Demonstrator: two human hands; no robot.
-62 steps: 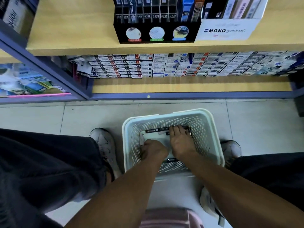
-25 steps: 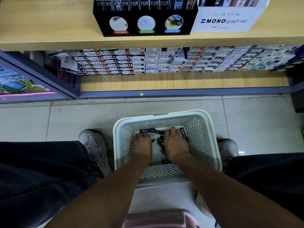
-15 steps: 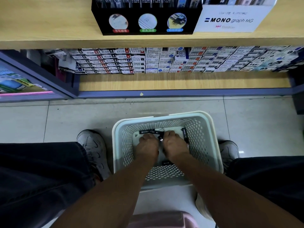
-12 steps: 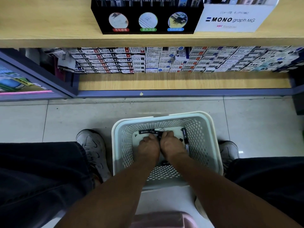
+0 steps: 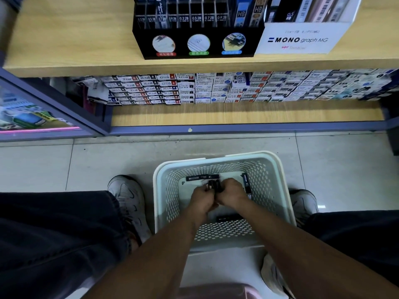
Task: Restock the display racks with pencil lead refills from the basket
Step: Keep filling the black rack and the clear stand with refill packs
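Perforated pale plastic basket point(image 5: 278, 190), wood-grain matt shelf point(image 5: 237, 114), glossy floor tiles point(image 5: 336, 169), dark cloth trousers point(image 5: 54, 234)

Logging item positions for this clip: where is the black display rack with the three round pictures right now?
In the head view the black display rack stands on the upper wooden shelf, top centre, touching the white MONO graph box on its right.

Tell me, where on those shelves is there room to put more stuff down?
The lower shelf has a bare wooden strip between the stacked small boxes and its front edge. The top shelf is bare left of the black display rack. It is crowded where that rack touches the white MONO box.
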